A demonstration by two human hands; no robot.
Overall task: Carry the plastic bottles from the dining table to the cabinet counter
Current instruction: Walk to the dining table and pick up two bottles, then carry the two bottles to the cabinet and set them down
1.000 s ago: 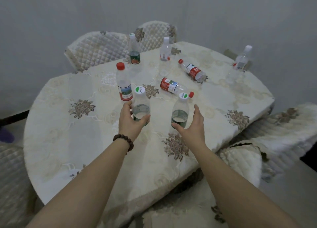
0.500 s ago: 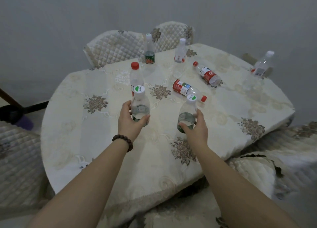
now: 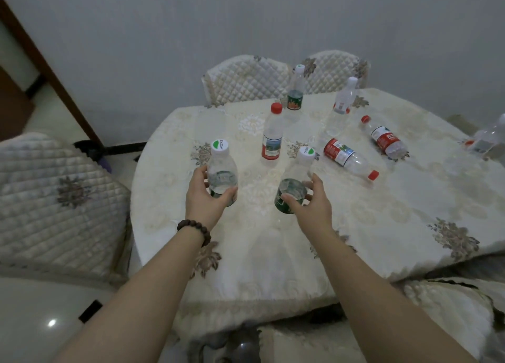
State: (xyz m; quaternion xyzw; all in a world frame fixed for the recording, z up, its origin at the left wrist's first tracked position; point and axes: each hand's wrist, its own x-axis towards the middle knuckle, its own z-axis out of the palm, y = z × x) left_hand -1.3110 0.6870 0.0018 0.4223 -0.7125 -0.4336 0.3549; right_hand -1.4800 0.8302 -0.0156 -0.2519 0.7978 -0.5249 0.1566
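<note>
A round table point(image 3: 410, 212) under a pale floral cloth filled the view, chairs point(image 3: 246, 81) behind it. Six bottles waited on it: three upright point(image 3: 272, 137), two lying flat point(image 3: 347, 154), one point(image 3: 486, 138) at the far right edge. We had lifted none away to the counter, which was out of sight. Our left hand point(image 3: 203, 198) wrapped its fingers around one green-capped bottle point(image 3: 222, 174); our right hand point(image 3: 311, 206) wrapped another point(image 3: 293, 183), tilted. We judged the task barely begun.

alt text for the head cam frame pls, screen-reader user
Seen from above, a person's left hand and right hand each grip a small white-capped bottle, left bottle and right bottle, over a dining table with a floral cloth. Six more bottles remain beyond, two lying on their sides; quilted chairs surround it.
</note>
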